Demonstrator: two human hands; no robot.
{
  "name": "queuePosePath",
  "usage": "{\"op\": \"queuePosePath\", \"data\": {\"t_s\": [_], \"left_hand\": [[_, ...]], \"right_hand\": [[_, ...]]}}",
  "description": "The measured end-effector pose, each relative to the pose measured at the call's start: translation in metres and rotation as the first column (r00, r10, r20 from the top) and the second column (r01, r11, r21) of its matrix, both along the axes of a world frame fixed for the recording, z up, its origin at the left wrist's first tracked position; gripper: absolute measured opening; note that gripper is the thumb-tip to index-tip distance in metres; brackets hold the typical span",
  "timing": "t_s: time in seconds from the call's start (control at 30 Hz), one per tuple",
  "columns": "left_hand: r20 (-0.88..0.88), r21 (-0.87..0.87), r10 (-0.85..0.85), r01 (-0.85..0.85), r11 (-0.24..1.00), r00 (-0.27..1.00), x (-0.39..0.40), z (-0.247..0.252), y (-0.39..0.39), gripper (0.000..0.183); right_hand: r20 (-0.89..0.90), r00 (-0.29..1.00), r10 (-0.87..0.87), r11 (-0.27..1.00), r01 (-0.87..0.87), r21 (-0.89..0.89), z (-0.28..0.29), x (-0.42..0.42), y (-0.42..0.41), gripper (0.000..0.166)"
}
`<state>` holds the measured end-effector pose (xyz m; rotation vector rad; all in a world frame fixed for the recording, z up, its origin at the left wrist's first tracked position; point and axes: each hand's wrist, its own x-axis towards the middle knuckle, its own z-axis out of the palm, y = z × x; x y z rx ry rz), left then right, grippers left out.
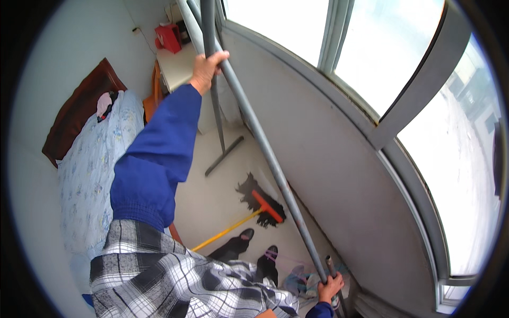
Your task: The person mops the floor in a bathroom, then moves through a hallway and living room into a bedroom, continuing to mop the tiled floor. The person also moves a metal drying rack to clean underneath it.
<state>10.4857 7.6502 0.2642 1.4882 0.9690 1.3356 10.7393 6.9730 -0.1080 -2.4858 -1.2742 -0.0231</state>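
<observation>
My left hand (206, 69) is wrapped around a grey metal upright pole (215, 99), its fingers also reaching over a long grey metal pipe (264, 145). The upright ends in a T-shaped foot (224, 156) on the floor. Slanting down past the wall, the long pipe runs to my right hand (331, 287), which grips its lower end. Beside that hand stands a second metal tube (330, 265) with an uncovered top; the fingers lie against it. How pipe and tube join is hidden behind the hand.
A mop with a yellow handle (226, 232), orange head (267, 206) and black strips lies before my shoes. Bunched cloths (304, 283) sit near my right hand. At left are a bed (85, 171) and white cabinet (177, 69) with a red box (169, 37). Windows (354, 85) line the right wall.
</observation>
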Motion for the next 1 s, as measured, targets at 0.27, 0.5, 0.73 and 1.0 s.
{"op": "queuePosePath", "data": {"t_s": [0.27,0.5,0.73,1.0], "left_hand": [[-0.395,0.162,0.004,0.065,0.985,0.919,-0.036,-0.056,0.088,0.029],[-0.036,-0.201,0.065,-0.071,0.977,0.997,-0.009,-0.052,0.158,0.041],[-0.079,-0.136,-0.097,0.086,0.987,0.992,0.042,-0.068,0.116,0.027],[-0.062,-0.136,-0.092,0.083,0.987,0.994,0.051,-0.065,0.096,0.025]], "right_hand": [[0.007,1.0,0.0,0.987,0.001,-0.163,0.052,0.014,0.01,0.03],[0.059,0.985,-0.16,0.985,0.163,-0.06,0.074,0.019,-0.027,0.019],[0.086,0.937,-0.338,0.941,0.336,0.038,0.069,-0.048,-0.039,0.007],[-0.001,0.909,-0.417,0.902,0.414,0.122,0.085,-0.069,-0.04,0.013]]}}
